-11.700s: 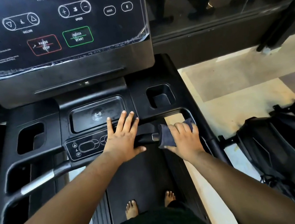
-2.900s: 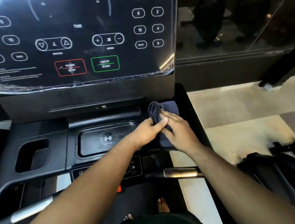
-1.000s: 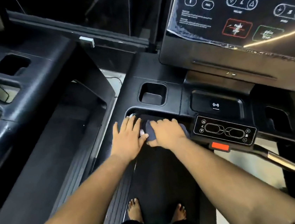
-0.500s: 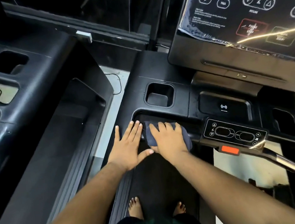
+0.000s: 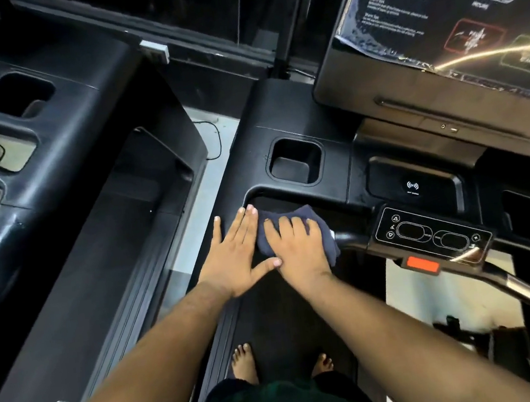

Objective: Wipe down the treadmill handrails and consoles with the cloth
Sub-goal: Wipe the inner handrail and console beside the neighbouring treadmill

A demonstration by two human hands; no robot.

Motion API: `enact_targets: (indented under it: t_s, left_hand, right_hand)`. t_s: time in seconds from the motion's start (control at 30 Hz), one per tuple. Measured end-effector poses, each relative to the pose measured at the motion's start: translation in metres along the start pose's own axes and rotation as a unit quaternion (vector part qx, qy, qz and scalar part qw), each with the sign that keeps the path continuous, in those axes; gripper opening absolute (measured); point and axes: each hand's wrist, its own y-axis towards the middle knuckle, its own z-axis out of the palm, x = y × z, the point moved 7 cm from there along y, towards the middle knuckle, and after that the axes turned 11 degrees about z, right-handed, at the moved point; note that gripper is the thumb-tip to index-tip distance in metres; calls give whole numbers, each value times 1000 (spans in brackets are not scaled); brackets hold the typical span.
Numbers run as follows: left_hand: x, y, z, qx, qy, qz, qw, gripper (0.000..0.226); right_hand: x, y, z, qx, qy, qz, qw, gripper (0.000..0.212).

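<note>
A dark blue cloth [image 5: 325,238] is draped over the left part of the treadmill's front handrail [image 5: 350,237]. My right hand [image 5: 298,246] covers the cloth, its fingers curled over it and the rail. Flat beside it, my left hand [image 5: 236,253] rests on the left end of the rail with straight, spread fingers, the thumb touching my right hand. The console screen [image 5: 453,7] stands at the upper right. The small control panel [image 5: 432,234] sits on the rail to the right of the cloth.
A cup holder [image 5: 295,161] lies just behind my hands, and a phone tray [image 5: 413,184] further right. A second treadmill [image 5: 54,158] stands close on the left. An orange safety tab [image 5: 423,264] sits under the control panel. My bare feet [image 5: 244,363] stand on the belt.
My right hand with the cloth has slid a little to the right along the handrail. My left hand stays flat beside it. The view has shifted slightly closer.
</note>
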Motion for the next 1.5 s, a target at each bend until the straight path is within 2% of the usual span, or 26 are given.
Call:
enact_targets:
  t_s: [0.07, 0.17, 0.2, 0.23, 0.27, 0.33, 0.4, 0.47, 0.57, 0.63, 0.7, 0.8, 0.87, 1.0, 1.07, 1.17, 1.23, 1.3, 1.4, 1.43, 1.5]
  left_hand:
    - [-2, -1, -1, 8, -9, 2, 1000, 105]
    - [-4, 1, -3, 15, -16, 2, 1000, 105]
    - [-5, 1, -4, 17, -13, 0, 1000, 104]
    - [-5, 1, -6, 16, -10, -1, 1000, 104]
    - [-4, 0, -6, 15, -11, -1, 1000, 104]
    - [-4, -1, -4, 19, -9, 2, 1000, 104]
    - [-3, 0, -2, 24, 8, 2, 1000, 104]
    - [-3, 0, -2, 29, 14, 1, 999, 104]
    - [-5, 0, -2, 39, 15, 3, 999, 104]
    - [-4, 0, -4, 40, 24, -1, 999, 104]
    - [-4, 0, -4, 43, 23, -2, 999, 104]
    - [-3, 0, -1, 43, 18, -3, 999, 104]
    - [-4, 2, -1, 51, 24, -5, 998, 104]
    - [-6, 1, -2, 66, 40, -9, 997, 105]
    - [-6, 1, -2, 68, 49, -12, 996, 105]
    - [-5, 0, -2, 62, 42, -10, 997, 105]
    - [-5, 1, -2, 58, 41, -11, 997, 104]
    - [-5, 1, -2, 56, 43, -12, 997, 104]
    - [-6, 1, -1, 61, 50, -9, 997, 104]
    - [-5, 0, 0, 63, 52, -10, 997, 105]
    - [-6, 1, -1, 62, 57, -13, 996, 105]
  right_hand:
    - [-2, 20, -5, 68, 31, -30, 997, 59]
    - [-9, 50, -13, 223, 131, -51, 965, 57]
    - [-9, 52, -14, 231, 141, -50, 961, 57]
    - [-9, 49, -16, 206, 137, -48, 968, 57]
    - [-10, 41, -15, 149, 116, -42, 981, 58]
    - [-15, 11, -5, 31, 31, -29, 999, 73]
    - [-27, -8, 5, -25, -32, -12, 999, 84]
    - [-36, 6, 0, 29, -8, -18, 999, 77]
    - [-39, 36, -15, 175, 116, -33, 977, 57]
    - [-38, 34, -16, 149, 120, -32, 981, 57]
    - [-44, 14, -7, 44, 61, -11, 997, 67]
    - [-54, -16, 12, -42, -24, 24, 999, 85]
    - [-64, -2, 7, 0, -12, 29, 999, 76]
    - [-64, 30, -4, 168, 83, -24, 982, 61]
    - [-66, 26, -5, 133, 91, -9, 987, 61]
    - [-69, -11, 7, -16, 19, 38, 999, 72]
    - [-74, -28, 18, -58, -4, 53, 997, 83]
    - [-81, -14, 14, -14, -2, 54, 998, 78]
    - [-85, 18, 0, 136, 59, 3, 989, 65]
    - [-85, 21, -1, 160, 70, -2, 985, 64]
    - [-87, 15, 0, 115, 67, 19, 991, 65]
